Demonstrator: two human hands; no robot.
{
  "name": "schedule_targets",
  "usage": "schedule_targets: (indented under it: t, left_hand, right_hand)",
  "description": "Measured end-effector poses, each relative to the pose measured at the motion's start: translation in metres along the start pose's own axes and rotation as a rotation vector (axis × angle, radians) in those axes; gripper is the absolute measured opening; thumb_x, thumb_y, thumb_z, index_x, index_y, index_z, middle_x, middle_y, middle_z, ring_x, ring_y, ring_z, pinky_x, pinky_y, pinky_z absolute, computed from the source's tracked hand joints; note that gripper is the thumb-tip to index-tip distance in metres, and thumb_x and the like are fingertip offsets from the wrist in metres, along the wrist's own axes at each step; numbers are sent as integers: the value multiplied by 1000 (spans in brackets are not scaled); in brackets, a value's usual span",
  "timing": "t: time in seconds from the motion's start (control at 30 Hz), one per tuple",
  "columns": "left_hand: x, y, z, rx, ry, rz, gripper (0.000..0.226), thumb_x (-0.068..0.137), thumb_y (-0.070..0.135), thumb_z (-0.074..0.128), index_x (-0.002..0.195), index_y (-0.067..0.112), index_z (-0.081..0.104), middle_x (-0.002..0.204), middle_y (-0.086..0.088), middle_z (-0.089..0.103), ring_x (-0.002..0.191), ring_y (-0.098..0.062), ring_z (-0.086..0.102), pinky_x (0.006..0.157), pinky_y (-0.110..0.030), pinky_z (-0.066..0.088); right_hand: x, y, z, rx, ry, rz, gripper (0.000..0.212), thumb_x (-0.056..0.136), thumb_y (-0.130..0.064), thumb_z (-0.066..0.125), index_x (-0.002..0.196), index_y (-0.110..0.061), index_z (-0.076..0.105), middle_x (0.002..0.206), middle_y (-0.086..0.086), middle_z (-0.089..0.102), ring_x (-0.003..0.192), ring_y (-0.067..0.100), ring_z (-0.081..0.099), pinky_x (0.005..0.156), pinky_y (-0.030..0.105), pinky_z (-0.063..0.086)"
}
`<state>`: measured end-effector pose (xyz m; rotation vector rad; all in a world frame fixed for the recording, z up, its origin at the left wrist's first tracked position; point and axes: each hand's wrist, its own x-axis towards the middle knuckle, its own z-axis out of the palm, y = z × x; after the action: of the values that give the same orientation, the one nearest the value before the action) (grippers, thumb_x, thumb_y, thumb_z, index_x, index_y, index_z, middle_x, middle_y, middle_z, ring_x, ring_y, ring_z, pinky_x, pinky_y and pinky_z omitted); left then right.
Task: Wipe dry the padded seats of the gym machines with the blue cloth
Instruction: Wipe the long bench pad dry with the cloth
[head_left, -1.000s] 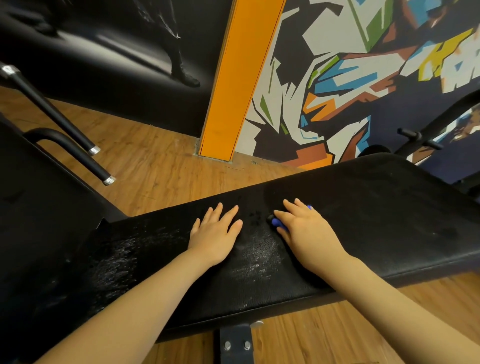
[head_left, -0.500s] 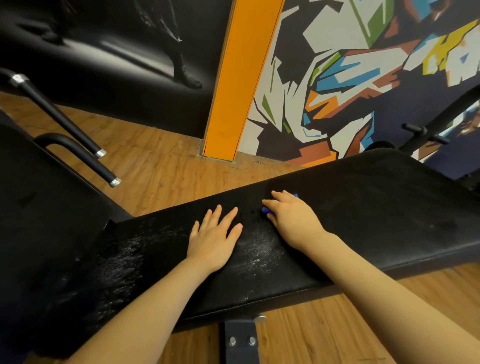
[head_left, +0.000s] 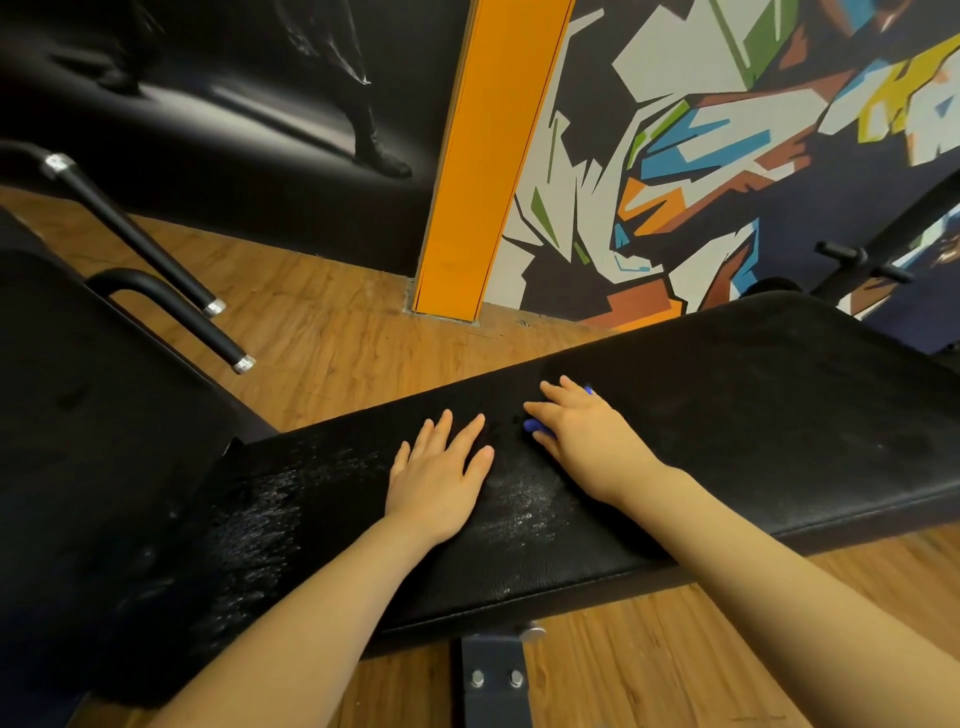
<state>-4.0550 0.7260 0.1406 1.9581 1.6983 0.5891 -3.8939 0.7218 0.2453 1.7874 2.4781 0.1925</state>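
Note:
A long black padded bench seat (head_left: 753, 415) crosses the view, with wet, glistening patches between my hands (head_left: 519, 506) and toward its left end (head_left: 254, 525). My left hand (head_left: 441, 473) lies flat on the pad with its fingers spread, holding nothing. Just to its right, my right hand (head_left: 587, 441) presses flat on the blue cloth (head_left: 535, 427). The cloth is almost wholly hidden under the hand; only small blue bits show at the thumb side and beyond the fingers.
Another black pad (head_left: 78, 415) sits at the left, with two black bars (head_left: 171, 275) tipped in silver above it. A grey metal support bracket (head_left: 493, 680) stands under the bench. Behind are a wood floor (head_left: 337, 338), an orange pillar (head_left: 493, 156) and a painted wall.
My right hand has slid the cloth a little leftward and away from me, closer to my left hand. My left hand has stayed flat in place.

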Motion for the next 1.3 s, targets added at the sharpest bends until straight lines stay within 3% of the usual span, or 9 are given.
schedule_targets:
  t: [0.47,0.8,0.93,1.03,1.1,1.17,1.23,1.3]
  left_hand:
    - [0,-1,2,8,19,6,52,102,54,19,152,46,8,164,5,0,150,-15,-5,122,-42,1]
    - [1,0,-1,0,-4,8,52,102,53,20,153,44,9,164,4,0,150,-16,-5,121,-42,1]
    - [0,8,-15,-131,11,24,50,104,47,26,152,37,23,163,5,11,150,-14,4,121,-41,5]
    - [-8,24,-29,-274,62,160,46,104,40,35,149,34,33,159,10,23,146,-6,17,117,-29,15]
    - [-14,37,-37,-301,47,276,45,103,38,39,147,34,36,156,14,28,143,-1,22,111,-20,17]
    - [-18,47,-39,-262,14,361,46,102,39,41,148,35,34,156,17,28,141,3,23,109,-15,17]
    - [-20,56,-37,-212,-14,420,51,101,43,42,150,36,30,157,19,24,141,5,20,109,-14,16]
    - [-22,65,-34,-161,-38,467,56,99,46,45,151,37,26,159,19,19,143,4,16,112,-18,17]
  right_hand:
    - [-11,-7,4,94,22,-8,48,103,-32,44,150,-24,36,160,3,26,148,21,19,119,34,19]
    - [-19,21,-26,194,-146,-59,73,90,-49,62,152,-32,28,161,-1,22,148,17,16,118,32,17]
    - [-19,33,-34,205,-192,-78,88,82,-52,70,153,-31,23,161,-3,20,150,17,8,119,32,11]
    - [-21,46,-46,213,-242,-77,94,75,-55,74,152,-31,26,159,-7,23,150,14,5,119,31,10]
    - [-21,55,-56,244,-250,-46,89,74,-61,68,150,-31,32,158,-8,27,149,13,7,119,32,11]
    - [-16,67,-61,255,-175,8,70,85,-60,52,146,-28,41,155,-4,35,148,13,16,117,30,13]
    - [-6,80,-58,140,-73,60,51,99,-48,40,143,-23,47,151,0,42,145,15,27,117,30,16]
    - [5,91,-50,-1,-51,123,47,101,-45,38,144,-26,44,154,1,38,146,21,25,119,39,17]
